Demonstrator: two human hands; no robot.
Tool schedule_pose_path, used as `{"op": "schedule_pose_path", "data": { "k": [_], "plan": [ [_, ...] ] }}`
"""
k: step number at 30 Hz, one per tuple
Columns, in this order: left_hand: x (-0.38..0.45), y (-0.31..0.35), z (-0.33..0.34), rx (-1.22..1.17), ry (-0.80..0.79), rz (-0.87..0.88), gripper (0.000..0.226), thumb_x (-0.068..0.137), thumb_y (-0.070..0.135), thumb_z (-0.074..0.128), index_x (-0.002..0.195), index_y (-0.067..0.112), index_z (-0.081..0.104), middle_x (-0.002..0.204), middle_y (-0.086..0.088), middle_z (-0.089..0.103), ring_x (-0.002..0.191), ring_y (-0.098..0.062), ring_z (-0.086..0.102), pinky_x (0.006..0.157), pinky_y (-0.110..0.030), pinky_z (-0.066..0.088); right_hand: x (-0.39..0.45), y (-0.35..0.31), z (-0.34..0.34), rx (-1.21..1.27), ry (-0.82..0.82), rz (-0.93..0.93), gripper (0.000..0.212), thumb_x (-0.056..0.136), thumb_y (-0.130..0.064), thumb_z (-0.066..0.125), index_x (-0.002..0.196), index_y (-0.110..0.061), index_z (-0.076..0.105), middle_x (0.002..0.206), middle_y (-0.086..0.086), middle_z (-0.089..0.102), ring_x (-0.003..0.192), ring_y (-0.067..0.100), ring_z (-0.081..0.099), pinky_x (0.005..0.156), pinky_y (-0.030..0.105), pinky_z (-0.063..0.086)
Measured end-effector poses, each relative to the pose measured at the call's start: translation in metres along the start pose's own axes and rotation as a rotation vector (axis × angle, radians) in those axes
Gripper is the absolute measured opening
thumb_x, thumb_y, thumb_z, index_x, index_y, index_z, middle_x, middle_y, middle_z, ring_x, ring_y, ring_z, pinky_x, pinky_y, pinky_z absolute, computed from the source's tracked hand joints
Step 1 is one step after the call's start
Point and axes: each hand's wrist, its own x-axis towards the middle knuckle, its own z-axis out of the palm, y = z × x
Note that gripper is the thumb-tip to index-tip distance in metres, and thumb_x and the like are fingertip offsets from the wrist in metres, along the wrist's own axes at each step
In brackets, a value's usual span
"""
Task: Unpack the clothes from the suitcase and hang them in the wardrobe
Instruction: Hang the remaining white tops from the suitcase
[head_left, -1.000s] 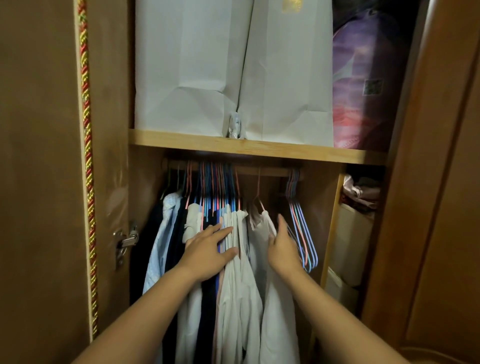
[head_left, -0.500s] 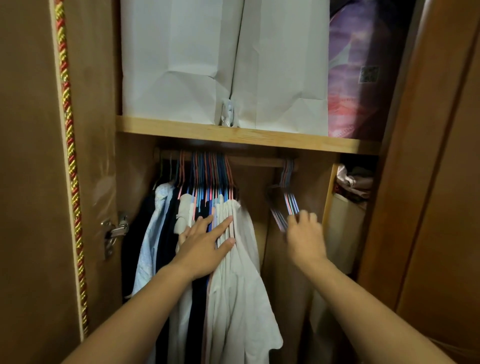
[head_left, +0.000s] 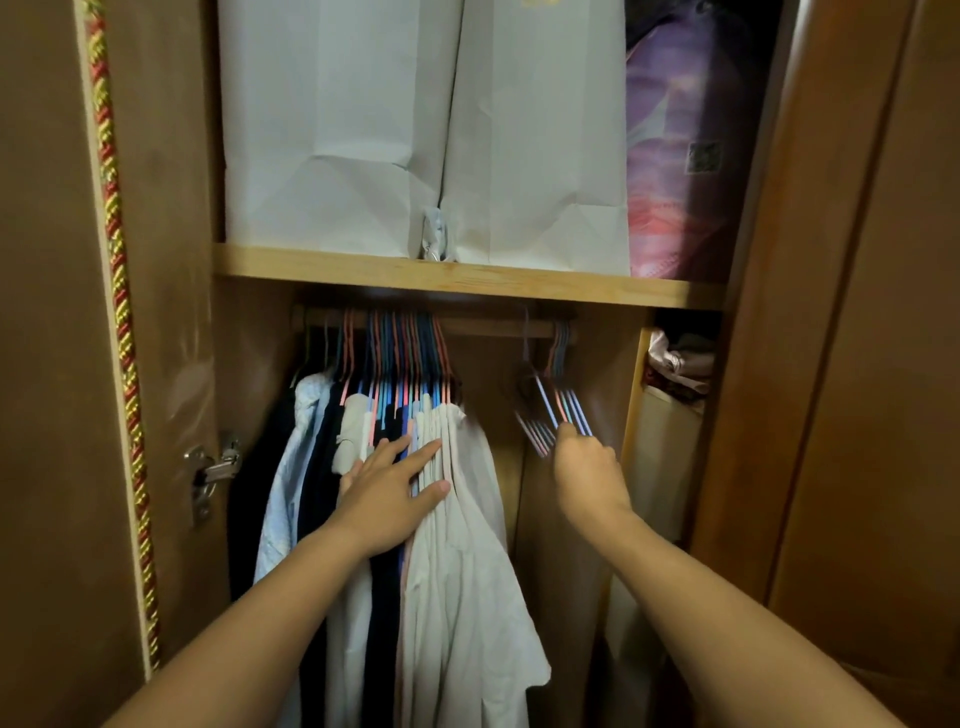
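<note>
Inside the open wardrobe, several shirts in white, light blue and dark navy (head_left: 457, 545) hang packed together on coloured hangers at the left of the wooden rail (head_left: 493, 328). My left hand (head_left: 389, 493) presses flat against them with straight fingers. At the right end of the rail hangs a bunch of bare pink and blue hangers (head_left: 558, 405), blurred. My right hand (head_left: 587, 467) reaches up to their lower ends, fingers curled around them. The suitcase is out of sight.
A wooden shelf (head_left: 467, 275) above the rail carries two white paper bags (head_left: 415, 130) and a purple packed bundle (head_left: 685, 156). A side compartment at the right holds folded cloth (head_left: 675, 364) over a pale box. The left door (head_left: 62, 364) has a rope trim and a hinge (head_left: 213, 467).
My right hand left the white shirt and moved right to the bare hangers, taking hold of them. The shirts now hang bunched at the left under my left hand, leaving a gap on the rail.
</note>
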Motion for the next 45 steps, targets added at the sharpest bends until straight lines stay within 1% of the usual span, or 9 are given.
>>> {"op": "schedule_pose_path", "data": {
  "k": [6, 10, 14, 19, 24, 27, 30, 37, 45],
  "plan": [
    [-0.013, 0.024, 0.015, 0.006, 0.213, -0.078, 0.055, 0.099, 0.048, 0.050, 0.152, 0.036, 0.040, 0.162, -0.008, 0.028, 0.152, -0.027, 0.017, 0.122, -0.051, 0.014, -0.107, 0.037, 0.017, 0.326, 0.113, 0.010, 0.017, 0.098, -0.020, 0.049, 0.110, -0.013, 0.060, 0.081, 0.012, 0.070, 0.076, 0.038, 0.066, 0.067, 0.046, 0.052],
    [-0.081, 0.088, 0.080, -0.203, 0.557, 0.307, 0.049, 0.086, 0.018, 0.056, 0.136, 0.014, 0.058, 0.143, -0.013, 0.043, 0.135, -0.033, 0.038, 0.114, -0.048, 0.031, -0.260, 0.092, 0.015, 0.523, 0.092, 0.173, 0.014, 0.102, -0.019, 0.048, 0.111, -0.024, 0.057, 0.087, -0.005, 0.066, 0.081, 0.016, 0.062, 0.070, 0.032, 0.044],
    [-0.157, 0.122, 0.181, -0.210, 0.362, 0.418, 0.059, 0.084, 0.019, 0.063, 0.142, 0.010, 0.052, 0.143, -0.024, 0.044, 0.132, -0.041, 0.043, 0.110, -0.048, 0.034, -0.447, 0.146, -0.003, 0.625, -0.138, 0.404, 0.017, 0.106, -0.035, 0.034, 0.104, -0.036, 0.050, 0.088, -0.017, 0.062, 0.079, 0.003, 0.061, 0.072, 0.022, 0.046],
    [-0.271, 0.141, 0.311, 0.109, -0.436, 0.639, 0.047, 0.092, 0.049, 0.042, 0.112, 0.019, 0.072, 0.102, -0.011, 0.070, 0.094, -0.037, 0.065, 0.091, -0.053, 0.046, -0.669, 0.193, -0.075, 0.725, -0.274, 0.950, 0.020, 0.104, -0.021, 0.046, 0.093, -0.021, 0.062, 0.086, -0.008, 0.066, 0.078, 0.009, 0.064, 0.075, 0.025, 0.050],
    [-0.431, 0.191, 0.400, 0.215, -0.939, 1.125, 0.013, 0.077, 0.027, 0.068, 0.090, 0.029, 0.069, 0.057, -0.003, 0.063, 0.045, -0.027, 0.063, 0.037, -0.030, 0.049, -0.834, 0.200, -0.103, 0.869, -0.608, 1.296, 0.024, 0.089, -0.044, 0.066, 0.110, -0.036, 0.061, 0.102, -0.005, 0.070, 0.097, 0.011, 0.066, 0.092, 0.037, 0.053],
    [-0.521, 0.225, 0.440, 0.261, -1.189, 1.208, 0.018, 0.084, 0.039, 0.055, 0.093, 0.024, 0.062, 0.078, -0.004, 0.070, 0.067, -0.028, 0.070, 0.053, -0.034, 0.054, -0.860, 0.186, -0.080, 0.995, -0.388, 1.571, 0.040, 0.084, -0.052, 0.072, 0.108, -0.020, 0.068, 0.097, -0.004, 0.070, 0.085, 0.004, 0.064, 0.083, 0.020, 0.050],
    [-0.572, 0.231, 0.492, 0.239, -1.265, 1.058, 0.025, 0.094, 0.041, 0.051, 0.114, 0.029, 0.060, 0.115, -0.001, 0.065, 0.107, -0.029, 0.064, 0.085, -0.040, 0.052, -0.898, 0.189, -0.031, 0.887, -0.198, 1.788, 0.066, 0.069, -0.084, 0.061, 0.077, -0.019, 0.070, 0.069, 0.003, 0.066, 0.064, 0.010, 0.057, 0.065, 0.027, 0.045],
    [-0.618, 0.159, 0.722, 0.231, -1.376, 0.545, 0.026, 0.097, 0.025, 0.060, 0.122, 0.023, 0.056, 0.123, -0.001, 0.058, 0.115, -0.025, 0.059, 0.090, -0.035, 0.053, -1.016, 0.232, 0.133, 0.728, -0.063, 2.215, 0.020, 0.098, -0.016, 0.059, 0.087, -0.006, 0.073, 0.073, 0.007, 0.072, 0.069, 0.023, 0.063, 0.072, 0.037, 0.049],
    [-0.647, 0.064, 1.011, 0.463, -1.273, 0.730, 0.056, 0.097, 0.041, 0.059, 0.139, 0.011, 0.039, 0.136, -0.018, 0.042, 0.119, -0.036, 0.050, 0.089, -0.048, 0.048, -1.096, 0.304, 0.352, 0.675, 0.364, 2.342, 0.018, 0.103, -0.022, 0.051, 0.099, -0.021, 0.069, 0.079, 0.005, 0.064, 0.068, 0.015, 0.057, 0.069, 0.027, 0.048]
  ]
}}
